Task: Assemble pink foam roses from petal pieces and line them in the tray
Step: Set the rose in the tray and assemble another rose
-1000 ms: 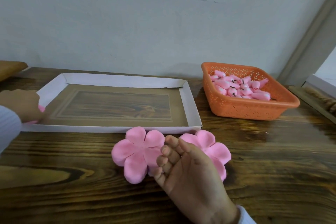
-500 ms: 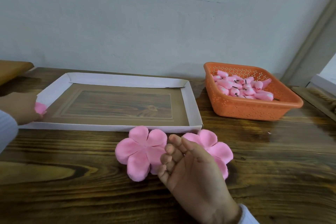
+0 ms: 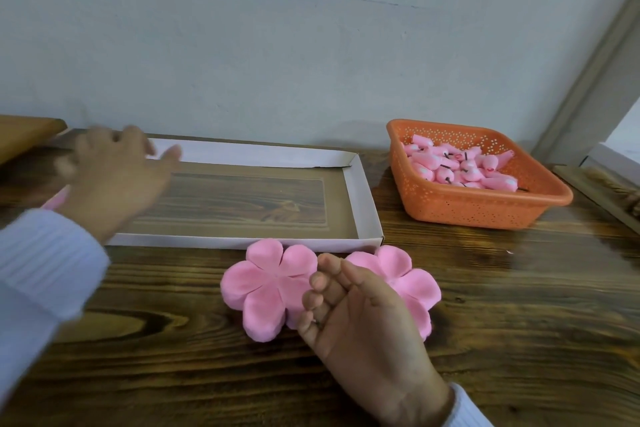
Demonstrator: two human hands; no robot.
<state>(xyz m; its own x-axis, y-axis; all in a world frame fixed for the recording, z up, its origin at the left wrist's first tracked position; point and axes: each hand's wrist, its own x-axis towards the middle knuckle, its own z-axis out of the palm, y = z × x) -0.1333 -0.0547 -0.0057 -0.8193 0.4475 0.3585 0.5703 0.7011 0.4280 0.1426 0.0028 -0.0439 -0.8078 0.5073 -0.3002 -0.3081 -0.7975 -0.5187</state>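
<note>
Two flat pink five-petal foam pieces lie on the wooden table in front of the tray: one petal piece [image 3: 266, 291] to the left of my right hand, the other petal piece [image 3: 414, 282] partly hidden behind it. My right hand [image 3: 360, 326] rests between them, fingers loosely curled, holding nothing. My left hand [image 3: 114, 177], blurred, hovers over the left part of the white cardboard tray [image 3: 362, 199] with fingers spread. A bit of a pink foam piece [image 3: 55, 200] shows under that hand at the tray's left edge.
An orange perforated basket [image 3: 485, 215] at the right back holds several pink foam buds [image 3: 460, 168] with dark stems. A wall stands right behind the table. A wooden board [image 3: 24, 132] sits at the far left, and a frame edge [image 3: 595, 198] at the far right.
My left hand has moved up and to the right from the tray's left edge to above the tray, its fingers now spread. My right hand has stayed between the petal pieces.
</note>
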